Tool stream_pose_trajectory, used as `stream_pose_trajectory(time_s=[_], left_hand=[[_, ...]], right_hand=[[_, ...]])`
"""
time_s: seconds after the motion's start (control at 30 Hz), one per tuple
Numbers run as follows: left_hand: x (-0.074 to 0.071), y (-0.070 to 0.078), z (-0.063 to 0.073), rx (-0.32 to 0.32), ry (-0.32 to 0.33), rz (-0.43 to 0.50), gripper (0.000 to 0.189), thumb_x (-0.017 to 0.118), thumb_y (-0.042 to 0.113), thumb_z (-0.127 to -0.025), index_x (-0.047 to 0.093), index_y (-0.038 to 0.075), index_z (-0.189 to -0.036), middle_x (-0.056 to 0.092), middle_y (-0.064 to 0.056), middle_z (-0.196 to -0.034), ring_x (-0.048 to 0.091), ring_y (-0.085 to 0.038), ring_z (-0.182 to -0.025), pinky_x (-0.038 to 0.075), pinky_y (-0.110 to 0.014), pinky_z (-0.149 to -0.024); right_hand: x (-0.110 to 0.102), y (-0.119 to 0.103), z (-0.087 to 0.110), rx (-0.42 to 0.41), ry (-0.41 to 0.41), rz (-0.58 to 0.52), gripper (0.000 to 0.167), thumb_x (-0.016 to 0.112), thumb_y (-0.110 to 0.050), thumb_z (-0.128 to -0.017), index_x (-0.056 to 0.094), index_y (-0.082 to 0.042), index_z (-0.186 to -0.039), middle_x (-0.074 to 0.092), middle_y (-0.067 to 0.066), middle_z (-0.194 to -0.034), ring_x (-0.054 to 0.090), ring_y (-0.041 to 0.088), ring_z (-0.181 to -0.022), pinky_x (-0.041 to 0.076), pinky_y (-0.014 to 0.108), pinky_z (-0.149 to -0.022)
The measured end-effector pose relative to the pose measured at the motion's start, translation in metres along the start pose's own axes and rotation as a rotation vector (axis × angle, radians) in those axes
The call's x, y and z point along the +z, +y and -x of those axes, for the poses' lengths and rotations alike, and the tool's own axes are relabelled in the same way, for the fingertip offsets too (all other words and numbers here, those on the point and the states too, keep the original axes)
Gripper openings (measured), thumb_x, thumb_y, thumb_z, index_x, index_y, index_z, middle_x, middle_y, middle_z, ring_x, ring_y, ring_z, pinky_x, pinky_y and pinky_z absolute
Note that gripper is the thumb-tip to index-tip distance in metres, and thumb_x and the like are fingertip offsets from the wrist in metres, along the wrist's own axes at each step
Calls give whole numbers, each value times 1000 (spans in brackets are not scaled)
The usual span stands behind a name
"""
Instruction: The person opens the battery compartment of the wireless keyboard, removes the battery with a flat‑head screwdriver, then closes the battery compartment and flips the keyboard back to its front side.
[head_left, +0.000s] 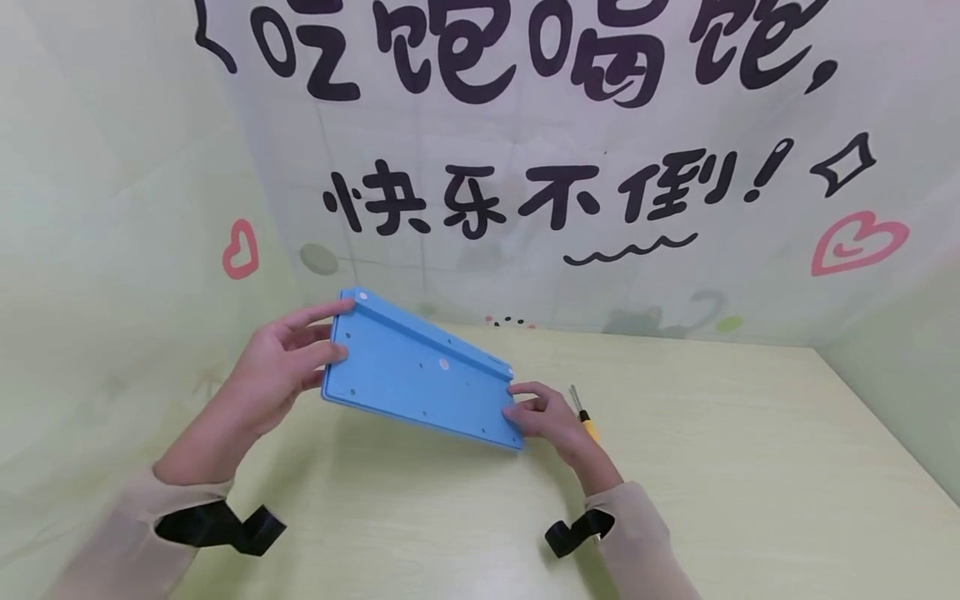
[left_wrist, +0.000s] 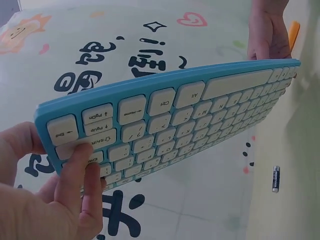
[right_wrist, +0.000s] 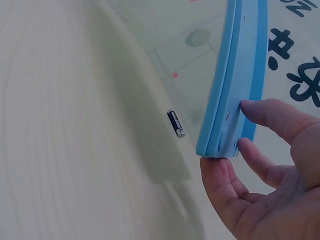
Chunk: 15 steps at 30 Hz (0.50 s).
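A blue keyboard is held up over the table, its underside with small screw holes facing the head camera. White keys show on its other face in the left wrist view. My left hand grips the higher end, with fingertips over the keys near Shift and Enter. At the lower end, my right hand pinches the edge between thumb and fingers. In the right wrist view, the right-hand fingers press against the keyboard's end and back.
On the pale wooden table, a screwdriver with an orange handle lies just beyond the right hand. A small battery lies near the table's back edge. Behind stands a white printed cloth with black lettering.
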<state>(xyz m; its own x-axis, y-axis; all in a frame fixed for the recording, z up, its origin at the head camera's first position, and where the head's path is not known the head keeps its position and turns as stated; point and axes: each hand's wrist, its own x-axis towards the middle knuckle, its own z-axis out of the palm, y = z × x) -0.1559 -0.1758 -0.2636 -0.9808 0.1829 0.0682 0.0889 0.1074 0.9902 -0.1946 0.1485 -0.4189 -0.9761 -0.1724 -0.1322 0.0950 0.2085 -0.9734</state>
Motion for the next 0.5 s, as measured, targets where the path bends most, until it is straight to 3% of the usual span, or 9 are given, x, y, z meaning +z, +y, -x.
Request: stream_pose_trajectory(time_s=[0.23, 0.5], left_hand=[[2, 23, -3, 26, -11, -8, 50, 56, 6, -88, 44, 13, -137, 34, -20, -138, 41, -42, -116, 52, -34, -74], [3, 48, -10, -28, -28, -69, 53, 57, 6, -87, 42, 13, -138, 34, -19, -140, 44, -38, -116, 51, -35, -77]], right_hand=[[8, -8, 3, -7, -3, -27, 44, 68, -16, -83, 53, -4, -123, 57, 15, -100, 58, 22, -84, 52, 38, -75], [16, -13, 9, -61, -69, -34, 51, 67, -18, -84, 49, -2, -128, 56, 18, -107, 58, 22, -92, 50, 38, -80]])
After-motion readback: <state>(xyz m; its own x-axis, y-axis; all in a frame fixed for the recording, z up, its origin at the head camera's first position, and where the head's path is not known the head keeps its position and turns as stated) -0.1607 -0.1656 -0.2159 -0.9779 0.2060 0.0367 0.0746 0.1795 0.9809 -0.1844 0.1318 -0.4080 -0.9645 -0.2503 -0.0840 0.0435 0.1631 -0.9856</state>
